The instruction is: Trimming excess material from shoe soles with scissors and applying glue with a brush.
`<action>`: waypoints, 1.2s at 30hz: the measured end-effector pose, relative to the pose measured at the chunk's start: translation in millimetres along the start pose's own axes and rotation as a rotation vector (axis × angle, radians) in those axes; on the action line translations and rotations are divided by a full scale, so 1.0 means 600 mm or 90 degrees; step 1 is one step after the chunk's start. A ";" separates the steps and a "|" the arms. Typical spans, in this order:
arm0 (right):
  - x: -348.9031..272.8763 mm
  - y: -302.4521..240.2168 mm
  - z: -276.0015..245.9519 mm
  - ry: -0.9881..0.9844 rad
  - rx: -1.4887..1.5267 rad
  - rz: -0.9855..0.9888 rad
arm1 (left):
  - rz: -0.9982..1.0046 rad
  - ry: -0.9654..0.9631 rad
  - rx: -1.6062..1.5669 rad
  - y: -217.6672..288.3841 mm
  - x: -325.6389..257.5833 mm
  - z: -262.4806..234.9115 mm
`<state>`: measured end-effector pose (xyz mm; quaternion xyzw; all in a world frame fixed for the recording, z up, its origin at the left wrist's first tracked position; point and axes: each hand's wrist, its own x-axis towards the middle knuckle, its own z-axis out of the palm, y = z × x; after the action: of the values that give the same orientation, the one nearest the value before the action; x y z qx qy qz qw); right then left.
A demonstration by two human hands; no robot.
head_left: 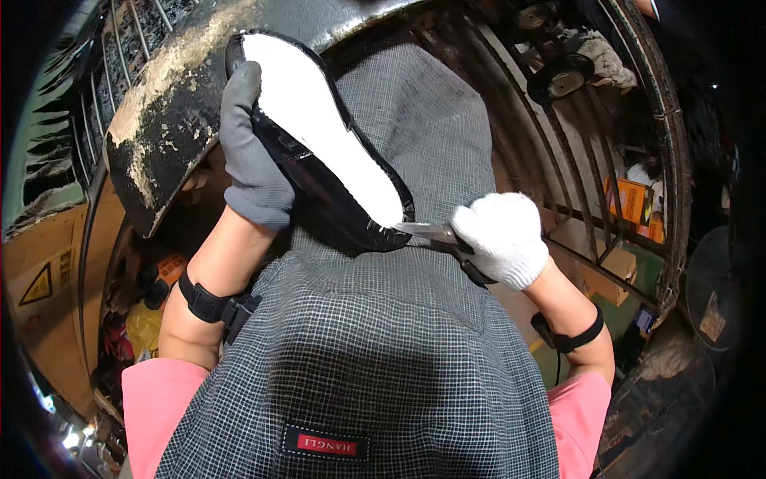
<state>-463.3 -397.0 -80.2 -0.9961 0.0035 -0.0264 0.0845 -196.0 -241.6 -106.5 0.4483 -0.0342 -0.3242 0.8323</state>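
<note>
A black shoe upper point(299, 164) lies sole side up over my lap, toe end toward me. Its white insole point(311, 112) faces up, with black material gathered and creased around the rim. My left hand point(247, 152), in a grey glove, grips the upper by its far left side, thumb on the white insole. In a white knitted glove, my right hand point(501, 238) is closed around a pointed metal tool point(431, 231) with a dark handle. The tool's tip meets the gathered edge at the near end. Whether it is a blade or jaws, I cannot tell.
A checked apron point(375, 335) covers my lap. A worn black curved pad point(163, 112) stands at the far left. On the right is a rusty metal rack point(674, 160), with orange boxes point(630, 203) behind it. A cardboard panel point(48, 287) is at the left.
</note>
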 end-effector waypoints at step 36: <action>0.509 0.251 -0.197 0.418 0.155 0.038 | 0.420 -0.607 0.688 0.091 0.139 -0.034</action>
<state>-165.3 -568.6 26.6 -0.9165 0.0567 -0.3428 0.1981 -95.4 -253.1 -96.0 0.5694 -0.6712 -0.1562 0.4481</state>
